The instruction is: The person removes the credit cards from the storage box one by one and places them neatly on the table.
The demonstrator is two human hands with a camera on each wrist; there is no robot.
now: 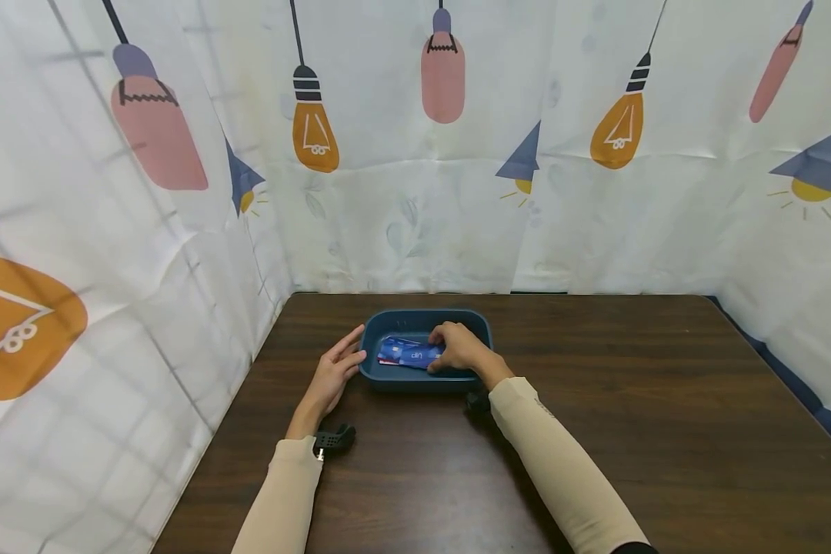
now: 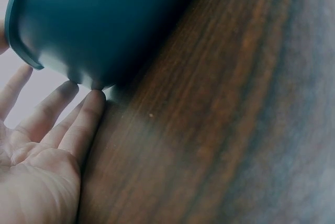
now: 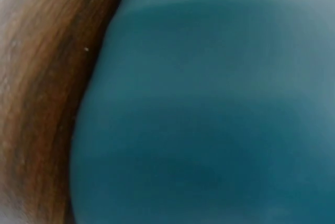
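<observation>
A dark teal rectangular bin [image 1: 425,387] stands on the table, and its outer wall [image 3: 199,103] fills most of the right wrist view. Inside lies a flat, shiny blue packet [image 1: 408,352] with pale lettering. My right hand [image 1: 462,348] reaches over the bin's right side and grips the packet's right end between thumb and fingers; that end is partly covered by the hand. At the bin's left end is my left hand [image 1: 334,377], its fingers extended. In the left wrist view, fingertips [image 2: 94,98] touch the lower outer wall. The right hand does not show in its wrist view.
The brown wood-grain table [image 1: 637,400] extends to the right of the bin and toward the viewer. White curtains [image 1: 402,223] printed with lamps hang behind and on both sides. A dark strap [image 1: 335,438] is on the left wrist.
</observation>
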